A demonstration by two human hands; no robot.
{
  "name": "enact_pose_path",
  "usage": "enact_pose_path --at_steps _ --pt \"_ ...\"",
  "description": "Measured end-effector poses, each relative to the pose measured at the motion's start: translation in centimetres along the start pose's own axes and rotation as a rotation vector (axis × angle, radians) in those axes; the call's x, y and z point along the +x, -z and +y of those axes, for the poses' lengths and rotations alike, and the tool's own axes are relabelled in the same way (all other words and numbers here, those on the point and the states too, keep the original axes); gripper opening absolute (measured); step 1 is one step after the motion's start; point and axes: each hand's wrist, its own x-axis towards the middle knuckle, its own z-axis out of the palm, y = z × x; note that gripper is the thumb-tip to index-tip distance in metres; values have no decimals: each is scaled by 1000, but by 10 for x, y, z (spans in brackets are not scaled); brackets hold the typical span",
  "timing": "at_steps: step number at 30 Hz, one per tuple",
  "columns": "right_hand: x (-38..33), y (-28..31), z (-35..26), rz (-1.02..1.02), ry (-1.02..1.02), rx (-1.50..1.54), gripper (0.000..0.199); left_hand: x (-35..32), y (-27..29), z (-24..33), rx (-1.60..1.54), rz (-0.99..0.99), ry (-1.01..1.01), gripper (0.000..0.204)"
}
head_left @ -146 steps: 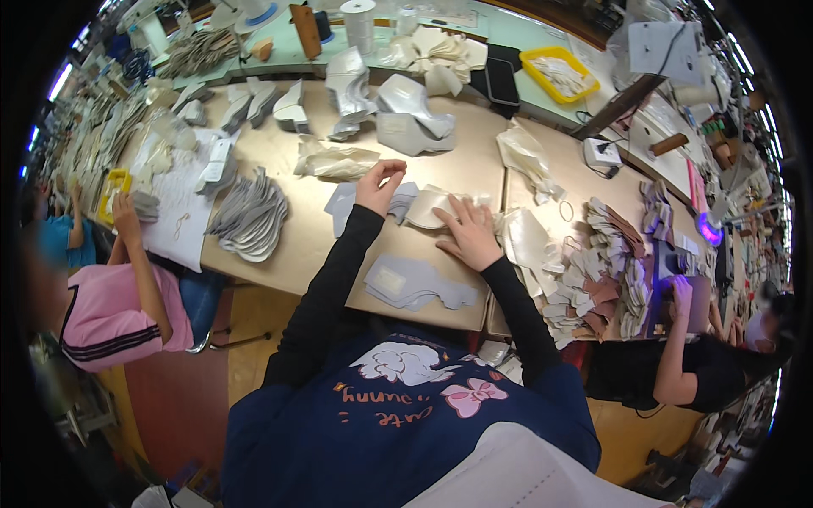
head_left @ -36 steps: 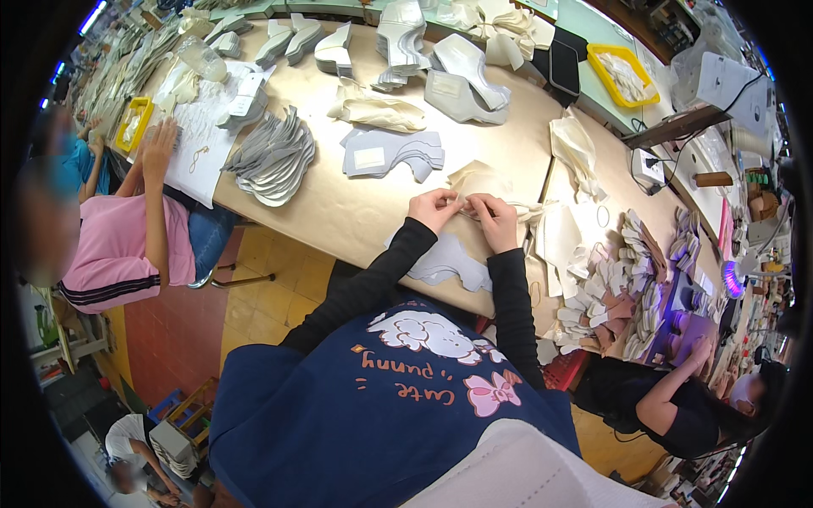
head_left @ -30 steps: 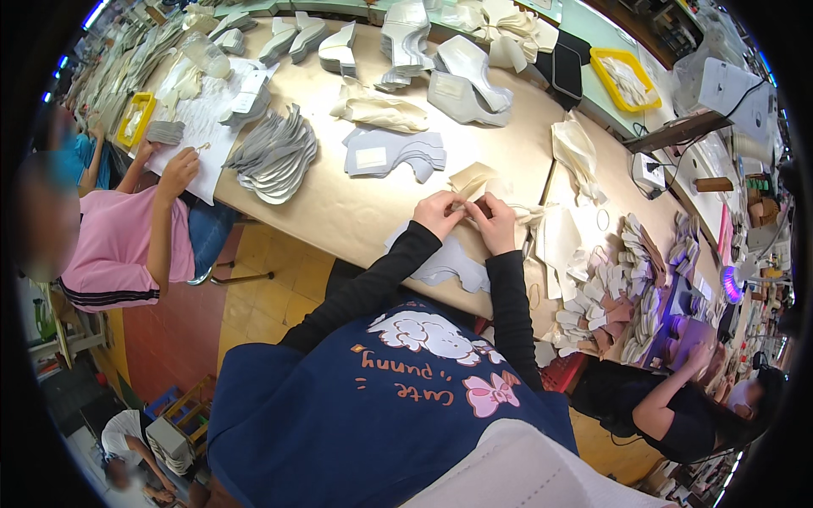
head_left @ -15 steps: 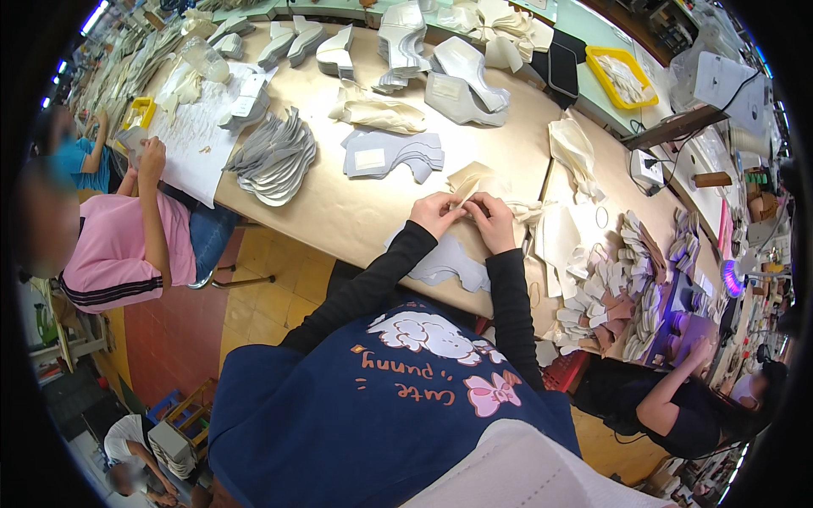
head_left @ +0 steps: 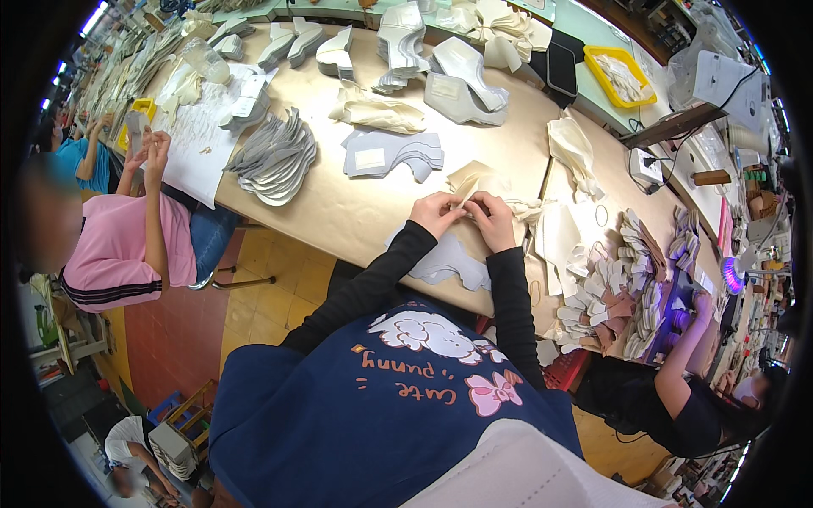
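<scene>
My left hand [head_left: 435,212] and my right hand [head_left: 492,222] meet over the front part of the table, fingertips pinched close together. Between them they grip the near edge of a thin beige cut piece [head_left: 477,176], which spreads out beyond my fingers. What my fingertips do at that edge is partly hidden. Beneath my wrists, by the table's front edge, lie grey cut pieces [head_left: 453,264]. Farther off sit a flat stack of grey cut pieces [head_left: 423,151] with a pale patch and a loose beige bundle [head_left: 385,116].
A fanned grey stack [head_left: 273,161] lies to the left, and more grey stacks [head_left: 401,38] line the back. A yellow tray [head_left: 645,95] and a dark phone-like slab [head_left: 562,69] are back right. Co-workers sit at left and right; small piled pieces [head_left: 605,292] lie right.
My hands and the beige piece stay almost still. At the left, the co-worker in pink has shifted both hands. The co-worker at the right has stretched an arm toward the purple-lit spot.
</scene>
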Motion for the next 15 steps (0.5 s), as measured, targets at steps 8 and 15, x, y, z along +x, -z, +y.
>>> enact_pose_path --at_steps 8,15 --pt "0 1 0 -19 -5 7 13 -1 3 0 -24 -19 39 24" --pt "-1 1 1 -14 -9 12 12 -1 0 -4 -58 -13 20 23"
